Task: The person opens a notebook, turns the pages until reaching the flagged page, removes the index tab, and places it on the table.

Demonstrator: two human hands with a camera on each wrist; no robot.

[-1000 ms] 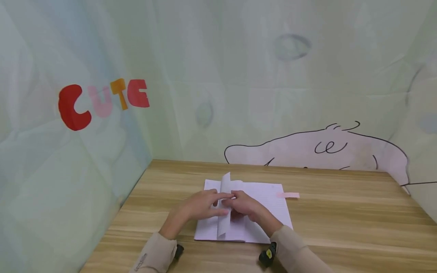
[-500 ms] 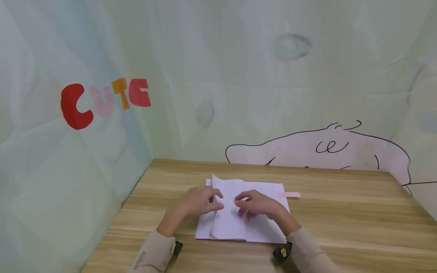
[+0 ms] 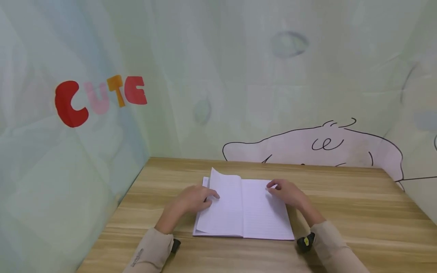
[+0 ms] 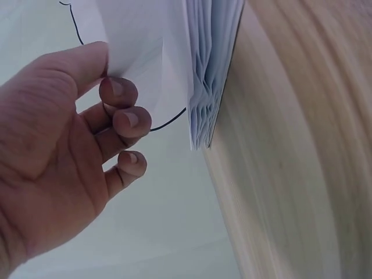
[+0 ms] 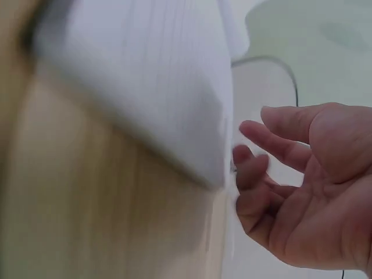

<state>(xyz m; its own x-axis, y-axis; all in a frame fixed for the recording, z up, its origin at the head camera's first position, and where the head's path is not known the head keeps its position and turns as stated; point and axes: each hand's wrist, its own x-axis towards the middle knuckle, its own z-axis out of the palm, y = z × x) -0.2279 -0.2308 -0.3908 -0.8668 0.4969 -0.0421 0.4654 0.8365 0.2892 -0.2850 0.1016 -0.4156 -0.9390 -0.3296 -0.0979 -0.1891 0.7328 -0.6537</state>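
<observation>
A notebook (image 3: 263,218) lies spread open on the table, its pages white and ruled. At its left side my left hand (image 3: 194,199) pinches the loose edge of a page (image 3: 227,216), which stands slightly raised with its far corner tipped up. In the left wrist view, the thumb and forefinger meet at that page (image 4: 139,35), and the other fingers curl beside it. My right hand (image 3: 288,193) is by the far right corner of the notebook; the right wrist view shows its fingers (image 5: 253,174) loosely bent, thumb apart, holding nothing.
The wooden table (image 3: 358,212) extends around the notebook, meeting a pale printed curtain (image 3: 191,136) at the back and left. Black wrist cameras (image 3: 305,242) are strapped below both hands.
The page has swung leftward and flattened toward the left side. My right hand has let go of it and moved right to the far right corner, where the pink tab is now hidden.
</observation>
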